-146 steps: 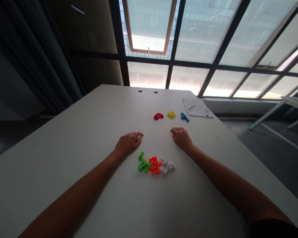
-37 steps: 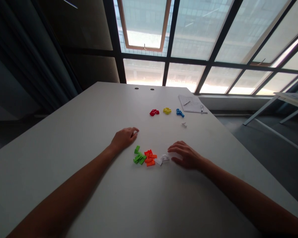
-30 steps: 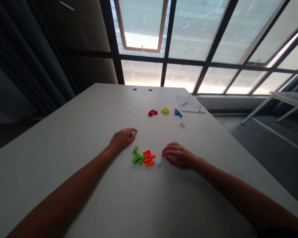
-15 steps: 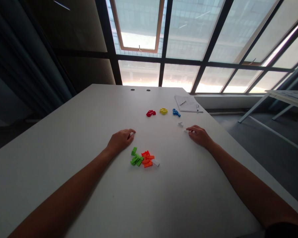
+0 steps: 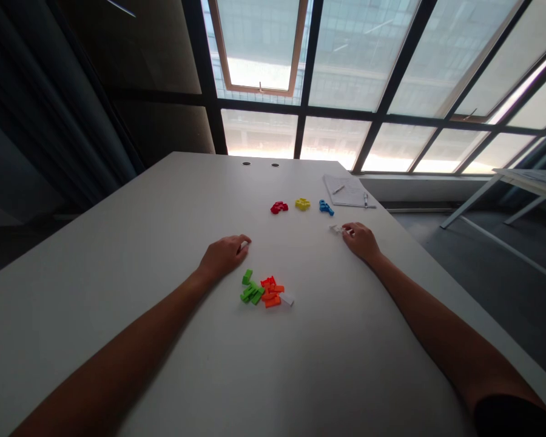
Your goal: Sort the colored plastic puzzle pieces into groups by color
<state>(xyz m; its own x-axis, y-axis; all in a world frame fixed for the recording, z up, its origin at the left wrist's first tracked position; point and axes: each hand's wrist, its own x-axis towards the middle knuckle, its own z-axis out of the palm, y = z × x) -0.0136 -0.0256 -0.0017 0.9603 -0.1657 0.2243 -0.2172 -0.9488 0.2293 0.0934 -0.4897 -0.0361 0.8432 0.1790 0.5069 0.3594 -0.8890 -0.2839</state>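
My right hand rests on the white table, its fingertips pinching a small white plastic piece that lies just below the blue shape. My left hand lies on the table with its fingers curled around a small white piece, mostly hidden. Just below it sits a loose pile of green plastic pieces and orange-red pieces, with one white piece at its right. Farther off stand a red shape, a yellow shape and a blue shape.
A sheet of paper with a pen lies at the table's far right corner. The table's right edge runs close beyond my right forearm. A second white table stands farther right, beyond a grey floor.
My right hand has moved away from the pile towards the far end, bringing a white piece to the other one below the blue shape. Fewer white pieces remain in the pile. My left hand has stayed put.
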